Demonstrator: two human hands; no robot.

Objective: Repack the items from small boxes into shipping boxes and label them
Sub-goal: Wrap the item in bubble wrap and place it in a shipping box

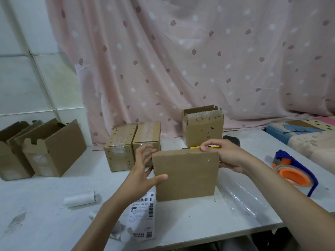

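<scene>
Box (184, 175) looks light and stiff, right hand (225, 155) gripping its top corner, left hand (143, 171) spread open on its side, so hold the edges.

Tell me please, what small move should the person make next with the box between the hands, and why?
Probably pick up the shipping label: the cardboard box looks closed, steadied by the left hand and right hand, with no label visible on its near face, and the label lies just in front.

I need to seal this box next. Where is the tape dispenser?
The tape dispenser lies at the table's right edge, right of the right hand.
</scene>
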